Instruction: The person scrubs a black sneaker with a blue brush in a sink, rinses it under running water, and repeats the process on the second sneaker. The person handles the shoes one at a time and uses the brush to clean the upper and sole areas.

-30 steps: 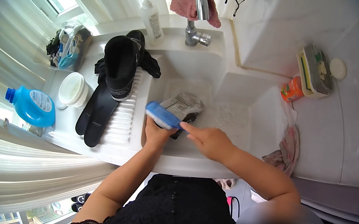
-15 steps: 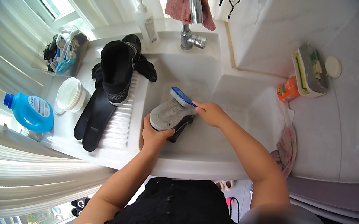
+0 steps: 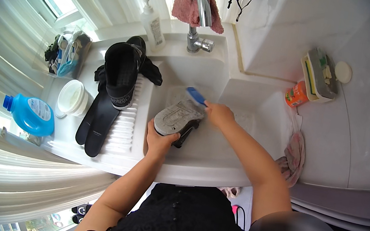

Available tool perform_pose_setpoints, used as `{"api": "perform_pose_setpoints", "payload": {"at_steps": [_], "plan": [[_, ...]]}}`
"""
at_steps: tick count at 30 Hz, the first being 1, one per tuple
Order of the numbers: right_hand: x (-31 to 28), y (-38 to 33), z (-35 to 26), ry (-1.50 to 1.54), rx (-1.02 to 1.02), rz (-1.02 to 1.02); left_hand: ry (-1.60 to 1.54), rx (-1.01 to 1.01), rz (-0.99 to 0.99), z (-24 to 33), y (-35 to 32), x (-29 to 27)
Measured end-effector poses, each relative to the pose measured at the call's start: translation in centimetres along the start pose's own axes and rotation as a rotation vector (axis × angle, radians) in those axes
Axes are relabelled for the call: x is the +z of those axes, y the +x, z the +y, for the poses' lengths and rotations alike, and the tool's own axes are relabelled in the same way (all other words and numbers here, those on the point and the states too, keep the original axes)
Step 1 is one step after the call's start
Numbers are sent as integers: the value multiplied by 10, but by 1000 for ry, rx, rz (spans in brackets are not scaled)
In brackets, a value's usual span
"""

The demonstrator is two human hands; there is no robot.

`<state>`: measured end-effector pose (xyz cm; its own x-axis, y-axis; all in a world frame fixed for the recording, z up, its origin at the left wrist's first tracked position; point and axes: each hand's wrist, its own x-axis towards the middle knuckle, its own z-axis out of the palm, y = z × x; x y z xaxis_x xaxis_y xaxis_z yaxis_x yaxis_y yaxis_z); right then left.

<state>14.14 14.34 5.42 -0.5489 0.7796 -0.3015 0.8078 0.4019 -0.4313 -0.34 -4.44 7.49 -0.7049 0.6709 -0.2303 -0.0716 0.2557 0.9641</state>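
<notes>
In the white sink (image 3: 231, 159), a black shoe (image 3: 177, 118) lies with its grey-white sole turned up. My left hand (image 3: 160, 139) grips its near end, thumb along the side. A blue scrub brush (image 3: 196, 96) is in my right hand (image 3: 219, 114), closed round the handle. The brush head is at the far end of the sole; whether its bristles touch there is hard to tell. Left of the basin, a second black shoe (image 3: 122, 72) rests on the ribbed washboard, with two black insoles (image 3: 97, 126) below it.
A chrome faucet (image 3: 203, 9) draped with a pink cloth (image 3: 187, 0) rises behind the basin. On the left stand a pump bottle (image 3: 153, 26), a white tub (image 3: 71, 97), a blue detergent bottle (image 3: 32, 115) and a clear bin (image 3: 66, 52). An orange can (image 3: 296, 94) is at right.
My right hand has moved the brush slightly right and away from me, toward the sole's far end. My left hand and the shoe stay in place.
</notes>
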Motion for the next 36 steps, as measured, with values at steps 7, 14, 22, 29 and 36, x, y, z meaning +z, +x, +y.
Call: {"api": "perform_pose_setpoints", "payload": {"at_steps": [7,14,22,29,36], "plan": [[11,-25,11,117,-51,-45,-51,-7,3,-3,1,-1],[-5,-98,5,180,-190,-74,-49,17,-15,-9,1,0],[-30,-121,-56,235,-274,-81,-8,-46,-5,3,-3,-3],[28,-58,74,80,71,-17,-17,13,-9,-7,1,1],[-2,-76,36,102,93,-8,-105,-51,-1,-14,2,-2]]}}
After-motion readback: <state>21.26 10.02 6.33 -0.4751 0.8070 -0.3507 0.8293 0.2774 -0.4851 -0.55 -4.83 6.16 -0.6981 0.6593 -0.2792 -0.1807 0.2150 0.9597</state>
